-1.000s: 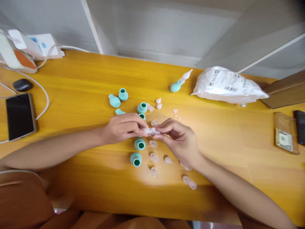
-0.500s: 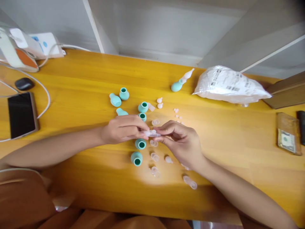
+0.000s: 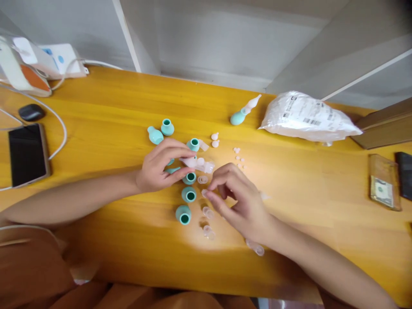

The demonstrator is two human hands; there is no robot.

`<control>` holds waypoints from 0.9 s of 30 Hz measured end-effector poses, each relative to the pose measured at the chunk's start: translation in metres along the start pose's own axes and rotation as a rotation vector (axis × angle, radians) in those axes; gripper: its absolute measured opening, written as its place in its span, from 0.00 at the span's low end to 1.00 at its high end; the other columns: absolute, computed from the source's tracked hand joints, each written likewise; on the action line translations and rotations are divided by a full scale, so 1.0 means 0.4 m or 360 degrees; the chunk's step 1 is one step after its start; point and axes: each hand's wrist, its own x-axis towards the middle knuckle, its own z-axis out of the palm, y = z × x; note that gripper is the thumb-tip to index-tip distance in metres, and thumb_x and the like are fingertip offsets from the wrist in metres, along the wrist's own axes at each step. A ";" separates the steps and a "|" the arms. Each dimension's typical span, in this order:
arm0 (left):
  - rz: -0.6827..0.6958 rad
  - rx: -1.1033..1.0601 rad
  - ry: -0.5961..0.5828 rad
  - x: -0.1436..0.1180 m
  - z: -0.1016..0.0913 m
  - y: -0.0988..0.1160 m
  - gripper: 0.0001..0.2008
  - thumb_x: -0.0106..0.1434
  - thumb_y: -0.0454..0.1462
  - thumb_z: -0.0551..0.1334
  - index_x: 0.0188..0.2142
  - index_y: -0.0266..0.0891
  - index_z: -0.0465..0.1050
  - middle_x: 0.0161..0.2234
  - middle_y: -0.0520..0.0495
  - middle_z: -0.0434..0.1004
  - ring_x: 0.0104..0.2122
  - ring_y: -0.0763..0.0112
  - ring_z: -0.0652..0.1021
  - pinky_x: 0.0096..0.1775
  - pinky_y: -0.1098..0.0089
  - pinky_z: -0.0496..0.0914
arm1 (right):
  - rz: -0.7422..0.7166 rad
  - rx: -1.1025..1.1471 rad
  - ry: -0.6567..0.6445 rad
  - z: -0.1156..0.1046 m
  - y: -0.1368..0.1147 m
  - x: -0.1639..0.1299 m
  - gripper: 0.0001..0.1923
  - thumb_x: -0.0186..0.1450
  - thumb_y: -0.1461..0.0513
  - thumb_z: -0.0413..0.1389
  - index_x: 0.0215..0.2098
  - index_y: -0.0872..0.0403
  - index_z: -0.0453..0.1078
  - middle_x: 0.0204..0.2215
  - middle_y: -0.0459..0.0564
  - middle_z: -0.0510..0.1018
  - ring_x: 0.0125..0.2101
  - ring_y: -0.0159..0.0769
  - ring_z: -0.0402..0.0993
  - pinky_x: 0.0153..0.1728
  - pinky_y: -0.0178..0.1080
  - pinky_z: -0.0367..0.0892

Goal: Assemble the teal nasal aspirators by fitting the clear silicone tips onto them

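Note:
My left hand (image 3: 162, 165) hovers over the row of teal bulbs, thumb and fingers apart. Between them lies a translucent pear-shaped nozzle (image 3: 189, 162), with a small white ball-like piece (image 3: 201, 161) and a clear plastic connector (image 3: 209, 167) beside it. My right hand (image 3: 236, 199) pinches another clear connector (image 3: 204, 193) at its near edge. Open-necked teal bulbs (image 3: 189, 194) form a column just left of it, partly covered by my left hand. More clear connectors (image 3: 207, 212) lie nearer me.
At the back stands an assembled teal bulb with white nozzle (image 3: 238, 116), near a white plastic parcel (image 3: 310, 116). Small white pieces (image 3: 237, 150) are scattered right of centre. A phone (image 3: 28, 154), mouse (image 3: 31, 112) and cables lie left; a clear case (image 3: 384, 182) lies right.
My hands have parted. My left hand has moved slightly up and loosened around the nozzle, while my right hand has shifted down to a connector on the table.

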 end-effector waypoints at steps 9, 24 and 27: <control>0.0052 0.0010 -0.0204 0.029 -0.012 0.057 0.12 0.78 0.37 0.73 0.59 0.43 0.82 0.49 0.44 0.87 0.46 0.67 0.87 0.48 0.68 0.85 | -0.0330 -0.0545 -0.0290 0.037 0.011 -0.026 0.09 0.83 0.59 0.61 0.59 0.50 0.77 0.50 0.57 0.84 0.43 0.43 0.86 0.42 0.45 0.85; -0.0198 -0.0228 -0.0192 0.011 0.008 0.031 0.10 0.75 0.38 0.76 0.51 0.40 0.82 0.47 0.43 0.86 0.42 0.69 0.86 0.41 0.72 0.83 | -0.0278 0.0391 -0.0179 -0.084 -0.009 0.037 0.16 0.71 0.62 0.73 0.50 0.41 0.74 0.43 0.49 0.87 0.47 0.47 0.88 0.53 0.55 0.86; -0.0187 -0.0228 -0.0190 0.012 0.005 0.031 0.09 0.75 0.38 0.76 0.51 0.40 0.82 0.46 0.43 0.86 0.43 0.69 0.86 0.43 0.72 0.83 | -0.0061 0.0695 0.0024 -0.097 0.027 0.045 0.12 0.74 0.55 0.71 0.49 0.42 0.73 0.41 0.50 0.82 0.53 0.52 0.87 0.59 0.61 0.84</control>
